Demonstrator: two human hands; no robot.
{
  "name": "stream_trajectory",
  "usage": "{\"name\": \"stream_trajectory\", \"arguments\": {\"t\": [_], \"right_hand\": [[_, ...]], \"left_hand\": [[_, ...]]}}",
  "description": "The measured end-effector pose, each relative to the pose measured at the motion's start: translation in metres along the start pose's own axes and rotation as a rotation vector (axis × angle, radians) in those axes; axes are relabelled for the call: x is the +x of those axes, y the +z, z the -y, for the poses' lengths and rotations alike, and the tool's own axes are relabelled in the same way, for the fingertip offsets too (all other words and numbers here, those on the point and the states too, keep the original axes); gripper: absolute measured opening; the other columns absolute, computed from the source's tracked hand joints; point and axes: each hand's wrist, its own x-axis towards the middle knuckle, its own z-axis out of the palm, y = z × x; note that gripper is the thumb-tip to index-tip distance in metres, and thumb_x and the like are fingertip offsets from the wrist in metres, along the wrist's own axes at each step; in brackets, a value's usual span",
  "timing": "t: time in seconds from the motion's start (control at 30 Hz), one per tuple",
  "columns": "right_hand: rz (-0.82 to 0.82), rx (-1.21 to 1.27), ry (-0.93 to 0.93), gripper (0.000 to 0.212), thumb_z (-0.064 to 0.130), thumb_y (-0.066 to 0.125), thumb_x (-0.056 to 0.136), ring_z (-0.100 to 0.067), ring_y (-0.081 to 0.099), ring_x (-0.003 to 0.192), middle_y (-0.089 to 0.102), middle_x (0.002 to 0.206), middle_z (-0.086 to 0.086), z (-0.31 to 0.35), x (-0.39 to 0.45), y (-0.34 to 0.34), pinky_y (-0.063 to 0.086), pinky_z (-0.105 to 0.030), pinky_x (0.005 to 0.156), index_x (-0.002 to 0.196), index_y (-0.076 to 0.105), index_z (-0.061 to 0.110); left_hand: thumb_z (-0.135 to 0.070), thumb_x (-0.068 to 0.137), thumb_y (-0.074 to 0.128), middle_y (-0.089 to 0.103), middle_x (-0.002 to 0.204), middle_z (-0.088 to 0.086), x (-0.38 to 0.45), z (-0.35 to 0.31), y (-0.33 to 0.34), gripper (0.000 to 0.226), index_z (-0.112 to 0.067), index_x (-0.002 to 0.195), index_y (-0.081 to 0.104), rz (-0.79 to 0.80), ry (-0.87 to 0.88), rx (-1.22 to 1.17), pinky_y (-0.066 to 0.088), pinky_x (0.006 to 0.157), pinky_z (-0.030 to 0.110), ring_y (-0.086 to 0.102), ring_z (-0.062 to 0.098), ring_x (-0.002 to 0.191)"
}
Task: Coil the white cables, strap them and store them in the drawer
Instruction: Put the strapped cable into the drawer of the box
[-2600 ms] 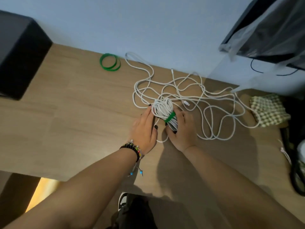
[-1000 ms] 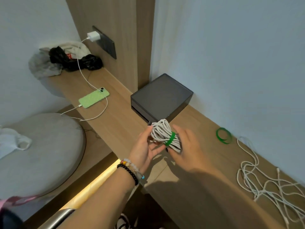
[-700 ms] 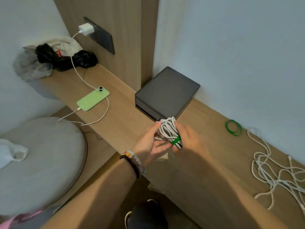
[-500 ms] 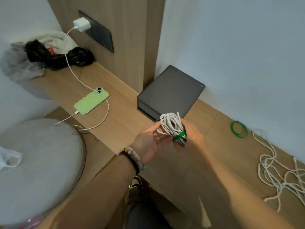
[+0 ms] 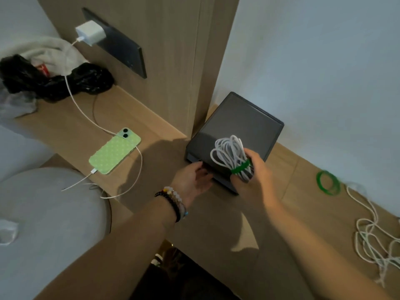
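My right hand grips a coiled white cable bundle bound with a green strap, held just above the front of the dark grey drawer box. My left hand has let go of the bundle. Its fingertips reach the front face of the box; I cannot tell whether they hold anything there. The drawer looks closed. A loose tangle of white cable lies on the wooden desk at the far right. A spare green strap lies beside it.
A green phone charges on the lower shelf to the left, its white lead running to a wall plug. Black bags and cloth pile at the shelf's far end. A grey cushion sits lower left.
My left hand released the bundle and moved down to the front of the drawer box. My right hand alone now carries the strapped coil, closer over the box.
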Motion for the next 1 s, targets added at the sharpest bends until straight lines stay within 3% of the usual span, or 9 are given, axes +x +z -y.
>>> {"name": "stream_trajectory", "arguments": {"t": [0.07, 0.17, 0.27, 0.37, 0.57, 0.7, 0.9, 1.0], "right_hand": [[0.005, 0.028, 0.012, 0.068, 0.001, 0.073, 0.075, -0.011, 0.058, 0.107, 0.057, 0.114, 0.013, 0.0, -0.001, -0.001, 0.052, -0.036, 0.092, 0.122, 0.044, 0.041], [-0.009, 0.079, 0.076, 0.07, 0.0, 0.075, 0.074, -0.012, 0.06, 0.108, 0.058, 0.116, 0.012, -0.001, -0.003, -0.001, 0.052, -0.03, 0.092, 0.118, 0.045, 0.046], [-0.009, 0.073, 0.138, 0.064, 0.002, 0.076, 0.075, -0.004, 0.059, 0.105, 0.056, 0.113, 0.021, 0.003, -0.011, -0.002, 0.05, -0.018, 0.087, 0.122, 0.048, 0.035], [0.018, 0.097, 0.189, 0.06, 0.012, 0.074, 0.078, -0.003, 0.059, 0.105, 0.058, 0.116, 0.015, 0.007, -0.022, -0.001, 0.051, -0.023, 0.087, 0.132, 0.049, 0.022], [-0.011, 0.028, 0.272, 0.061, 0.012, 0.071, 0.078, -0.007, 0.057, 0.107, 0.058, 0.118, 0.01, 0.021, -0.033, 0.012, 0.052, -0.037, 0.091, 0.132, 0.045, 0.027], [-0.071, 0.003, 0.297, 0.06, 0.01, 0.07, 0.077, -0.01, 0.058, 0.108, 0.058, 0.118, 0.011, 0.027, -0.038, 0.023, 0.051, -0.039, 0.093, 0.129, 0.046, 0.029], [-0.096, 0.012, 0.342, 0.061, 0.011, 0.071, 0.078, -0.01, 0.059, 0.109, 0.059, 0.12, 0.01, 0.035, -0.045, 0.036, 0.052, -0.041, 0.093, 0.131, 0.045, 0.028], [-0.08, -0.013, 0.345, 0.062, 0.011, 0.071, 0.078, -0.012, 0.059, 0.108, 0.059, 0.121, 0.008, 0.036, -0.048, 0.04, 0.051, -0.04, 0.093, 0.131, 0.045, 0.028]], "left_hand": [[-0.02, 0.099, 0.05, 0.062, 0.082, 0.006, 0.007, 0.003, 0.001, 0.017, -0.01, 0.089, 0.061, -0.039, -0.051, 0.029, 0.051, 0.074, 0.035, 0.061, 0.019, 0.076], [-0.017, 0.097, 0.051, 0.061, 0.078, 0.007, 0.017, 0.001, 0.0, 0.017, -0.01, 0.084, 0.059, -0.04, -0.106, 0.03, 0.05, 0.078, 0.038, 0.061, 0.021, 0.076], [-0.014, 0.095, 0.05, 0.061, 0.079, 0.007, 0.023, -0.005, -0.002, 0.015, -0.009, 0.083, 0.058, -0.018, -0.124, 0.039, 0.05, 0.082, 0.039, 0.062, 0.022, 0.079], [-0.012, 0.095, 0.048, 0.06, 0.077, 0.006, 0.027, -0.01, -0.005, 0.016, -0.008, 0.082, 0.057, 0.002, -0.152, 0.067, 0.049, 0.073, 0.034, 0.061, 0.02, 0.076], [-0.012, 0.095, 0.046, 0.069, 0.06, 0.002, 0.033, -0.022, -0.012, 0.019, -0.008, 0.082, 0.06, 0.069, -0.25, 0.148, 0.046, 0.065, 0.028, 0.063, 0.017, 0.076], [-0.015, 0.094, 0.047, 0.068, 0.066, 0.002, 0.03, -0.026, -0.02, 0.019, -0.01, 0.081, 0.06, 0.129, -0.249, 0.199, 0.045, 0.064, 0.029, 0.062, 0.017, 0.072], [-0.043, 0.083, 0.066, 0.058, 0.074, 0.0, 0.022, -0.021, -0.04, 0.03, -0.014, 0.086, 0.06, 0.116, -0.194, 0.262, 0.046, 0.064, 0.031, 0.061, 0.018, 0.066], [-0.048, 0.085, 0.066, 0.058, 0.073, -0.001, 0.017, -0.02, -0.049, 0.034, -0.015, 0.088, 0.059, 0.114, -0.19, 0.34, 0.046, 0.062, 0.03, 0.061, 0.015, 0.066]]}}
